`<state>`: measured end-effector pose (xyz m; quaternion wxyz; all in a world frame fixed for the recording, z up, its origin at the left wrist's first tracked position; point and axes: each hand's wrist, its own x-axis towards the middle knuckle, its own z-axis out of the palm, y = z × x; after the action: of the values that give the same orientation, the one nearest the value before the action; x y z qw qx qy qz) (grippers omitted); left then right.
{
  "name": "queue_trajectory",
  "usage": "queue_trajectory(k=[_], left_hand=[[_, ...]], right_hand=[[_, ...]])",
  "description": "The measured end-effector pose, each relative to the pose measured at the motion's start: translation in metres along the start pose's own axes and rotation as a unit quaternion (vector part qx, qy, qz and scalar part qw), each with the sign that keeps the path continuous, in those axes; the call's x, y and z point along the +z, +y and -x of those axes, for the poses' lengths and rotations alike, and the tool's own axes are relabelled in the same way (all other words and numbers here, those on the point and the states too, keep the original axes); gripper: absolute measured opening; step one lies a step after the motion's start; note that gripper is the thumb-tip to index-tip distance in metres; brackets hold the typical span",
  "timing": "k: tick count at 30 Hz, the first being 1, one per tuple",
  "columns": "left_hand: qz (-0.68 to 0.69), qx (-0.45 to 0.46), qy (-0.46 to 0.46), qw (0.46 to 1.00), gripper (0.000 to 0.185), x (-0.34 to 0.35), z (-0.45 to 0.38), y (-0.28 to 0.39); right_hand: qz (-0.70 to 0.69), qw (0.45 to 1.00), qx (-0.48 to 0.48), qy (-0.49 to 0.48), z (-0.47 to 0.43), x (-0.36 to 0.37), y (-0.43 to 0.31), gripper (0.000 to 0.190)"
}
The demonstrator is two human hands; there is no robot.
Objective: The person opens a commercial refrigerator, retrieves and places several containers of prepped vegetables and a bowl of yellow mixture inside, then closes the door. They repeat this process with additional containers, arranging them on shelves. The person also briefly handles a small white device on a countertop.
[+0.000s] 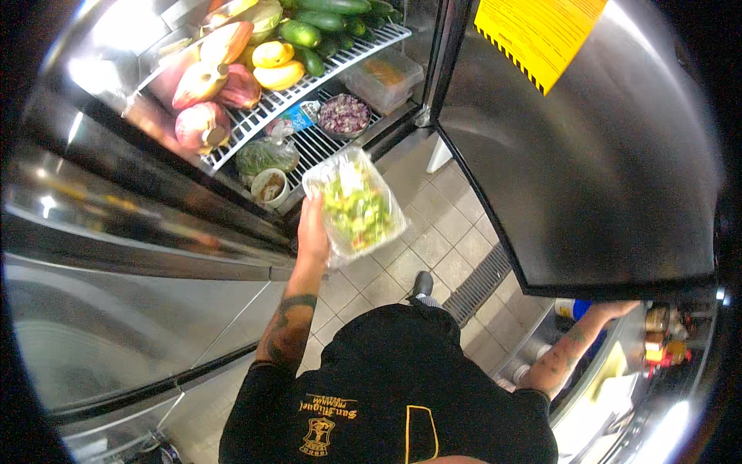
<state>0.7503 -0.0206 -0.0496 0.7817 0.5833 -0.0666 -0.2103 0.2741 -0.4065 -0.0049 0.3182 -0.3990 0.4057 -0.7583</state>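
Observation:
My left hand (313, 229) grips the side of a clear plastic container of chopped salad (358, 206), wrapped in film, in front of an open refrigerator. My right hand (620, 309) reaches out to the lower edge of the steel refrigerator door (579, 174); its fingers are partly hidden behind the door, so their grip is unclear. On the upper wire shelf (324, 84) lie pink-skinned vegetables (203, 126), yellow squash (279, 76) and green cucumbers or courgettes (301, 33). Below them stand a bowl of chopped red onion (344, 114) and a lidded plastic box (382, 78).
A white cup (270, 186) and bagged greens (265, 156) sit on the lower shelf. Beneath me is a tiled floor with a drain grate (478, 284). A counter with a white board (603, 377) and several containers is at the right. Steel refrigerator fronts (133, 313) line the left.

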Motion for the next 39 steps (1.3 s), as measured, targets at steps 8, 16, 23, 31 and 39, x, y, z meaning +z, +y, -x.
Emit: queue_trajectory(k=[8, 16, 23, 31, 39], left_hand=[[0.089, 0.005, 0.044, 0.995, 0.069, 0.121, -0.204, 0.028], [-0.217, 0.072, 0.147, 0.962, 0.057, 0.157, -0.313, 0.011], [-0.161, 0.102, 0.243, 0.951, 0.054, 0.154, -0.401, -0.022], [-0.050, -0.023, 0.263, 0.963, 0.037, 0.156, -0.352, 0.008], [-0.151, 0.196, 0.183, 0.952, 0.029, 0.136, -0.200, -0.007]], right_hand=[[0.041, 0.996, 0.066, 0.050, -0.108, 0.001, 0.076, 0.051], [0.068, 0.992, 0.091, 0.063, -0.154, 0.014, 0.110, 0.051], [0.083, 0.990, 0.103, 0.055, -0.165, 0.018, 0.118, 0.051], [0.091, 0.989, 0.107, 0.049, -0.163, 0.014, 0.112, 0.051], [0.073, 0.992, 0.093, 0.032, -0.129, 0.010, 0.085, 0.051]])
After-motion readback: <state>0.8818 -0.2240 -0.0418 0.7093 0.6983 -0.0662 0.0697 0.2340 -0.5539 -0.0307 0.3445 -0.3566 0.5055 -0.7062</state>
